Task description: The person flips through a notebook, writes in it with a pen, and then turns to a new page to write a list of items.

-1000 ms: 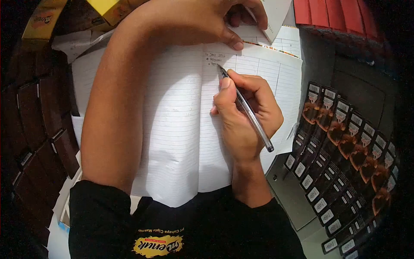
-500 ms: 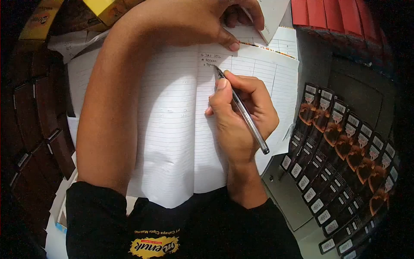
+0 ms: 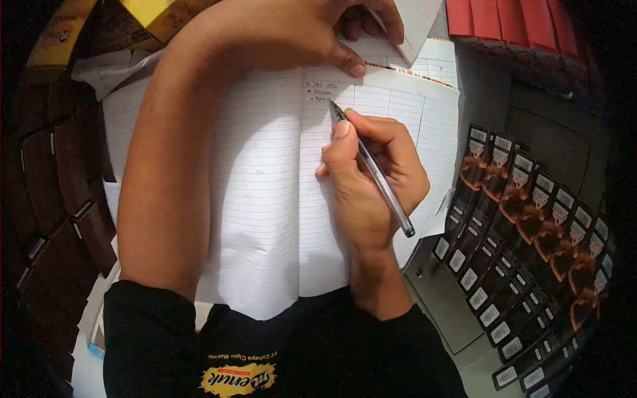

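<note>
Head view shows your right hand (image 3: 363,199) bent over the open notebook (image 3: 265,186), fingers pinched around a clear pen (image 3: 389,199) whose tip touches the lined right page near the top, while your left hand (image 3: 298,33) presses its thumb on the top edge, fingers curled.

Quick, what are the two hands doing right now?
Left hand: thumb presses the notebook; grip cannot be told.
Right hand: closed, holding a pen.
</note>
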{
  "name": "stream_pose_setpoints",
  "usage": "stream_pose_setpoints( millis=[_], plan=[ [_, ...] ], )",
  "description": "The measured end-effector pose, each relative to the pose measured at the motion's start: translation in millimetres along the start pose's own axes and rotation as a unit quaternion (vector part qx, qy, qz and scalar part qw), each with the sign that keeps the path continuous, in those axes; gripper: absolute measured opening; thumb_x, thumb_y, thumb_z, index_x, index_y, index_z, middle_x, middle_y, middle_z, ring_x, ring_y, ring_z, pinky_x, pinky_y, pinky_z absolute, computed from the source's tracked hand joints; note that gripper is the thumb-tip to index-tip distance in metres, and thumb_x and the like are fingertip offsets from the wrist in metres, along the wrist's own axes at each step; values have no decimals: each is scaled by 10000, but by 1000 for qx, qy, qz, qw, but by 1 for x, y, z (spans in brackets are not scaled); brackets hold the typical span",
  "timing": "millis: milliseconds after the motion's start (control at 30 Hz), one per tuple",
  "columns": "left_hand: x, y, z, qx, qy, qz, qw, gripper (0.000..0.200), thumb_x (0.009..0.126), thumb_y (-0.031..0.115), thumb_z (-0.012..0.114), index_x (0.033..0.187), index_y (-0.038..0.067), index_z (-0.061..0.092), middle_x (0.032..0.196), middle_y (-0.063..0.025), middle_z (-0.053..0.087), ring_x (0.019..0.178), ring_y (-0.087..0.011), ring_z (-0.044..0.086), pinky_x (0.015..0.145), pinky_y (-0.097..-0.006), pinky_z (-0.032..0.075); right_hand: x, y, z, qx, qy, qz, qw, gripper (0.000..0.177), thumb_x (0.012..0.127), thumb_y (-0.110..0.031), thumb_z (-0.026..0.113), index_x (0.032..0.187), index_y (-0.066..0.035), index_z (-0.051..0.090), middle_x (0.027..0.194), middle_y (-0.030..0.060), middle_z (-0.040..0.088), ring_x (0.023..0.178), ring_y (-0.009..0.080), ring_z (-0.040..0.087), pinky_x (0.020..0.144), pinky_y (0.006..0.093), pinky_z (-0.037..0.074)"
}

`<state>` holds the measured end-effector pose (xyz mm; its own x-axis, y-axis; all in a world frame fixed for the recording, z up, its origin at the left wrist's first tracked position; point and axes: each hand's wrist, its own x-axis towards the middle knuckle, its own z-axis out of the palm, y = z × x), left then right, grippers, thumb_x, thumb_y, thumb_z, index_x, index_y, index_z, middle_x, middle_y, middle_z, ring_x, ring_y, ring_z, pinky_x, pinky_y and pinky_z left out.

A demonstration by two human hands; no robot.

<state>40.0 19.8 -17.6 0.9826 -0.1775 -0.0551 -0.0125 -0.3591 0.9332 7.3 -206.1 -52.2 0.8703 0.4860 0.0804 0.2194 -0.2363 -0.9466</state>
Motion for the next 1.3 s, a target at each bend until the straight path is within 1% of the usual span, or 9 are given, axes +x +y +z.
stream_pose_setpoints(
  millis=[133, 267, 500, 633, 700, 967, 1067, 1133, 1300],
  plan=[
    [1, -18, 0, -82, -14, 56, 995, 541, 866, 80, 844, 1353, -4, 625, 1319, -170, 691, 1227, -257, 670, 1107, -377, 528, -2, -2, -2, 6, 1, -4, 1000, 109, 970, 73, 680, 1077, 91, 667, 908, 130, 691, 702, 128, 694, 591, 273, 619],
    [-9, 16, -3, 8, 6, 0, 1000, 548, 861, 73, 844, 1355, -8, 622, 1320, -176, 691, 1232, -260, 670, 1105, -373, 529, -5, -2, 1, 75, 54, 12, 996, 171, 871, 72, 778, 1033, 57, 726, 948, 112, 724, 758, 87, 679, 653, 225, 561],
    [-9, 10, -5, -3, -8, 24, 1000, 539, 857, 49, 834, 1345, -29, 618, 1313, -197, 691, 1240, -267, 671, 1105, -372, 531, -4, -6, -1, 22, -14, -4, 1000, 174, 858, 69, 789, 1023, 56, 734, 967, 114, 728, 766, 82, 681, 632, 209, 554],
    [-10, 9, -5, -15, -7, 32, 999, 538, 855, 34, 828, 1346, -32, 617, 1319, -208, 687, 1232, -269, 675, 1103, -373, 533, -4, -6, 0, 24, -5, 22, 999, 171, 858, 66, 789, 1019, 54, 734, 957, 105, 727, 750, 74, 674, 625, 205, 547],
    [-10, 9, -4, -17, -8, 34, 999, 535, 856, 34, 826, 1345, -31, 618, 1320, -206, 687, 1233, -270, 674, 1104, -376, 534, -4, -5, -1, 4, -27, -7, 1000, 109, 946, 83, 691, 1054, 97, 689, 935, 159, 714, 702, 132, 703, 577, 264, 616],
    [-1, -3, -2, -37, -9, -3, 999, 524, 857, 35, 824, 1338, -24, 627, 1317, -190, 693, 1234, -275, 673, 1111, -385, 529, -2, -7, -1, 2, -35, 3, 999, 136, 943, 56, 717, 1073, 89, 698, 902, 129, 714, 679, 121, 686, 564, 245, 584],
    [-7, 7, -7, -38, -23, 44, 998, 518, 854, 36, 827, 1332, -17, 636, 1317, -192, 693, 1239, -276, 669, 1111, -384, 529, -1, -7, -2, -1, -40, 12, 999, 144, 942, 50, 724, 1080, 87, 702, 896, 121, 715, 672, 114, 682, 562, 238, 576],
    [5, -6, 1, -9, -3, -28, 1000, 517, 849, 39, 832, 1327, -14, 642, 1319, -193, 692, 1240, -275, 668, 1112, -381, 527, -1, -5, -2, -6, -45, 8, 999, 147, 942, 48, 726, 1082, 87, 704, 893, 118, 717, 668, 110, 680, 561, 235, 572],
    [-9, 10, -5, -34, -18, 9, 999, 534, 845, 41, 836, 1337, -13, 636, 1316, -188, 695, 1242, -275, 669, 1116, -377, 523, -1, -6, -1, -2, -36, -1, 999, 147, 938, 67, 716, 1084, 88, 708, 878, 121, 719, 664, 110, 680, 563, 235, 573]
  ],
)
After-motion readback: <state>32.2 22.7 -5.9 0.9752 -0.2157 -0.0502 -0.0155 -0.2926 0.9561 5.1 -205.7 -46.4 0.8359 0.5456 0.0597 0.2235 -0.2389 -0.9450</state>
